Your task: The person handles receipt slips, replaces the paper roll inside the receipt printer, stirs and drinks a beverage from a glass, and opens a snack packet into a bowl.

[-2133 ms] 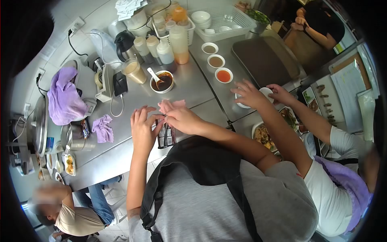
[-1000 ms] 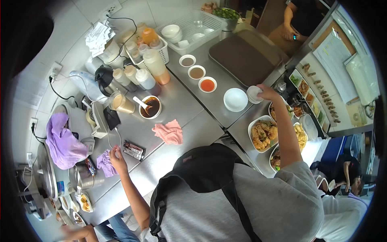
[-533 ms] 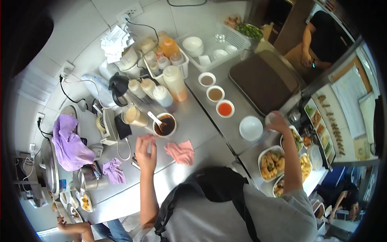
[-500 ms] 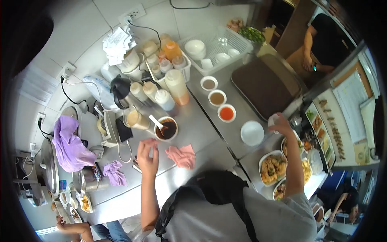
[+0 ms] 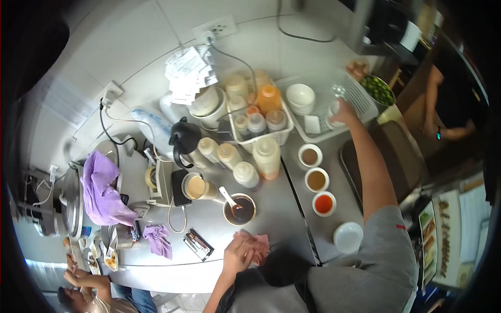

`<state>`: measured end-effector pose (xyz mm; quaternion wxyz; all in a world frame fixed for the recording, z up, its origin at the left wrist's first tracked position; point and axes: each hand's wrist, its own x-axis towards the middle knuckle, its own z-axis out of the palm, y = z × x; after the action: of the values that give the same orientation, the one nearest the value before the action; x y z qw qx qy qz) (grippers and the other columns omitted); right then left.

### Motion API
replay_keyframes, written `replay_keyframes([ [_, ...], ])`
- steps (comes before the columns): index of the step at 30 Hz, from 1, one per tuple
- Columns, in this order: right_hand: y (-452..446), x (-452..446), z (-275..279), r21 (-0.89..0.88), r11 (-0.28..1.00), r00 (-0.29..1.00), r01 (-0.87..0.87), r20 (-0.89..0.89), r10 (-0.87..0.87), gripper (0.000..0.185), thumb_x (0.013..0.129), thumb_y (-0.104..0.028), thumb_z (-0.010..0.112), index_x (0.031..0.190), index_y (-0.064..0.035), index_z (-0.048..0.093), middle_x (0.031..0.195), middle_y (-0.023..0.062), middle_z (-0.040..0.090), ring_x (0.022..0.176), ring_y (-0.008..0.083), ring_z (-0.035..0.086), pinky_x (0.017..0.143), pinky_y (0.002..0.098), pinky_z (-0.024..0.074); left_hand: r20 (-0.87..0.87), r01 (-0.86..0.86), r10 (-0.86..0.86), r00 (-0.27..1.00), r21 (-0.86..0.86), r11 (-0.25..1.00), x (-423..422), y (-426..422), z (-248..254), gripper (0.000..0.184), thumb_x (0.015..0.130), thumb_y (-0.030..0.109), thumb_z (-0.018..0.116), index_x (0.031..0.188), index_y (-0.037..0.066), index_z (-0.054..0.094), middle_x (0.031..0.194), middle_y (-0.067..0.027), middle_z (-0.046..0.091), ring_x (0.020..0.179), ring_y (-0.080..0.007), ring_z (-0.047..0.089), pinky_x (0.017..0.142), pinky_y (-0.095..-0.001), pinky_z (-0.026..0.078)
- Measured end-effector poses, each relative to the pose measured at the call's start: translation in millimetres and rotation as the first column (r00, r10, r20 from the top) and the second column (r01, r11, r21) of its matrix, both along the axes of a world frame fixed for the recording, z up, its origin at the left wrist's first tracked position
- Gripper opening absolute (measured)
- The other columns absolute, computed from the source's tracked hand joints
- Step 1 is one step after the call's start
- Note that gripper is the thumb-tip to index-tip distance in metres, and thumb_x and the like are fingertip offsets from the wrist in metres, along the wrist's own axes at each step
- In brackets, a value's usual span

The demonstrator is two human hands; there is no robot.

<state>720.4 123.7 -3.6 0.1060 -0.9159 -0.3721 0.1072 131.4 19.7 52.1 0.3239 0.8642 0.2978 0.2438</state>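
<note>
My right hand [image 5: 343, 113] reaches into the white perforated basket [image 5: 368, 110], closed on a small white bowl [image 5: 333, 116]. My left hand [image 5: 239, 254] lies at the left side of a crumpled pink cloth [image 5: 261, 249], its fingers curled onto the cloth. Just beyond the cloth stands a bowl of dark sauce [image 5: 245, 215] with a white spoon [image 5: 228, 198] in it. Three small sauce cups run in a line: greyish brown [image 5: 310, 156], brown [image 5: 316, 180] and red [image 5: 324, 203]. Closer to me is a white bowl [image 5: 348, 237].
Squeeze bottles [image 5: 267, 156] and a dark-topped jug [image 5: 185, 138] stand left of the basket. A brown tray [image 5: 383, 151] lies under my right arm. Purple cloths [image 5: 102, 188] are on the left. One person [image 5: 91, 297] sits lower left; another [image 5: 454, 99] is at upper right.
My right hand has moved from the food dishes on the right up to the basket, with the small white bowl. My left hand has come down onto the pink cloth. The view has shifted.
</note>
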Motion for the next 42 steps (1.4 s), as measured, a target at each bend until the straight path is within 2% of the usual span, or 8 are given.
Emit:
replay_keyframes([
  [14, 90, -81, 16, -0.121, 0.817, 0.771, -0.564, 0.277, 0.573, 0.048, 0.072, -0.03, 0.078, 0.114, -0.0117, 0.066, 0.116, 0.0191, 0.061, 0.115, 0.0347, 0.054, 0.1, 0.0505, 0.0394, 0.036, 0.024, -0.022, 0.999, -0.075, 0.997, 17, 5, -7, 0.024, 0.071, 0.001, 0.068, 0.094, 0.008, 0.067, 0.09, -0.0069, 0.065, 0.078, -0.0262, 0.064, 0.065, -0.0348, 0.051],
  [18, 66, -71, 13, 0.443, 0.763, 0.882, -0.471, 0.212, 0.421, 0.036, 0.078, -0.026, 0.073, 0.104, -0.0018, 0.067, 0.097, 0.0203, 0.065, 0.095, 0.0367, 0.061, 0.084, 0.0421, 0.0484, 0.111, 0.015, -0.019, 0.994, 0.037, 0.999, 21, 12, 13, 0.018, 0.081, 0.007, 0.066, 0.099, 0.009, 0.068, 0.089, -0.0055, 0.066, 0.077, -0.0192, 0.064, 0.068, -0.0311, 0.05],
  [27, -178, -317, 165, 0.378, 0.567, 0.598, -0.732, -0.044, 0.8, 0.013, 0.073, -0.01, 0.073, 0.085, -0.0051, 0.068, 0.077, 0.009, 0.064, 0.082, 0.0272, 0.06, 0.075, 0.0381, 0.0473, 0.398, 0.277, 0.348, 0.849, -0.895, 0.349, 3, -30, 33, 0.056, 0.097, 0.034, 0.051, 0.143, 0.009, 0.032, 0.099, -0.0104, 0.062, 0.09, -0.0157, 0.061, 0.08, -0.0318, 0.048],
  [29, -194, -370, 138, 0.32, 0.334, 0.336, -0.886, -0.052, 0.94, 0.013, 0.076, -0.012, 0.068, 0.088, -0.0069, 0.069, 0.084, 0.0062, 0.067, 0.088, 0.0249, 0.06, 0.085, 0.0394, 0.044, 0.142, -0.287, 0.311, 0.94, -0.167, 0.943, 3, -42, 0, 0.061, 0.096, 0.038, 0.05, 0.145, 0.009, 0.028, 0.106, -0.0128, 0.06, 0.09, -0.0185, 0.061, 0.075, -0.0323, 0.052],
  [31, -202, -417, 119, 0.308, 0.268, 0.262, -0.913, -0.064, 0.963, 0.022, 0.077, -0.012, 0.069, 0.099, -0.0097, 0.069, 0.096, 0.0047, 0.067, 0.095, 0.0233, 0.059, 0.09, 0.0412, 0.0424, 0.087, -0.339, 0.355, 0.931, -0.162, 0.927, -14, -54, -38, 0.065, 0.094, 0.04, 0.05, 0.145, 0.009, 0.025, 0.112, -0.0145, 0.058, 0.089, -0.0218, 0.062, 0.068, -0.0329, 0.055],
  [33, -206, -442, 120, 0.38, 0.251, 0.246, -0.89, -0.064, 0.967, 0.033, 0.077, -0.014, 0.07, 0.11, -0.0111, 0.066, 0.111, 0.007, 0.063, 0.106, 0.025, 0.056, 0.095, 0.0427, 0.0406, 0.211, 0.083, 0.374, 0.903, -0.94, 0.33, -58, -61, -62, 0.067, 0.092, 0.04, 0.051, 0.145, 0.009, 0.024, 0.116, -0.0154, 0.057, 0.088, -0.0254, 0.064, 0.059, -0.0334, 0.057],
  [35, -212, -458, 128, 0.421, 0.211, 0.25, -0.882, 0.041, 0.967, 0.044, 0.076, -0.016, 0.073, 0.119, -0.0124, 0.063, 0.123, 0.0101, 0.058, 0.116, 0.0278, 0.052, 0.1, 0.0439, 0.0381, 0.311, 0.113, 0.539, 0.782, -0.923, 0.368, -93, -66, -85, 0.065, 0.092, 0.038, 0.051, 0.144, 0.008, 0.027, 0.115, -0.0161, 0.056, 0.085, -0.0272, 0.065, 0.049, -0.0317, 0.056],
  [42, -312, -319, 49, -0.033, 0.957, 0.957, -0.289, -0.013, 0.289, 0.09, 0.064, -0.037, 0.082, 0.14, -0.0105, 0.041, 0.14, 0.0258, 0.038, 0.132, 0.0422, 0.033, 0.107, 0.0495, 0.0307, 0.163, -0.496, 0.857, 0.488, -0.757, 0.426, -249, -5, -172, 0.042, 0.097, 0.035, 0.044, 0.122, 0.001, 0.043, 0.093, -0.0142, 0.061, 0.067, -0.0203, 0.064, 0.051, -0.0316, 0.055],
])
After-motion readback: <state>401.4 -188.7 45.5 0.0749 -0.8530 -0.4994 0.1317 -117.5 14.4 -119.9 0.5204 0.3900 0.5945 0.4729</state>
